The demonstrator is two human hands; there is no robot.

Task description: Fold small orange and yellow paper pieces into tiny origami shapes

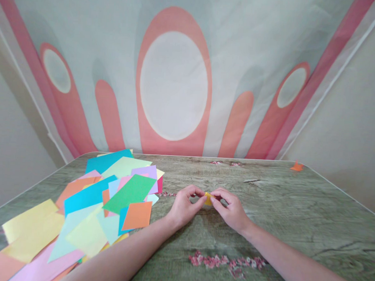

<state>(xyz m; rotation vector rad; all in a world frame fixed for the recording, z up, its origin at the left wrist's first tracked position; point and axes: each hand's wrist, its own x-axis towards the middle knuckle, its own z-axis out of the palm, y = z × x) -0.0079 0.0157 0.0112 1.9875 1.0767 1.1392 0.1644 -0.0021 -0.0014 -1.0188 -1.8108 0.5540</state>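
My left hand [184, 205] and my right hand [229, 207] meet at the middle of the table [281, 212], both pinching a small folded yellow-orange paper piece [208, 198] between fingertips and thumbs. The piece is mostly hidden by my fingers. Both forearms stretch in from the near edge.
A loose pile of coloured paper sheets [92, 207] covers the table's left side, a green sheet [130, 192] on top. A small orange folded shape [296, 166] sits at the far right corner. A pink-and-white printed patch [228, 261] shows near my right forearm. A pink-patterned cloth [174, 81] hangs behind.
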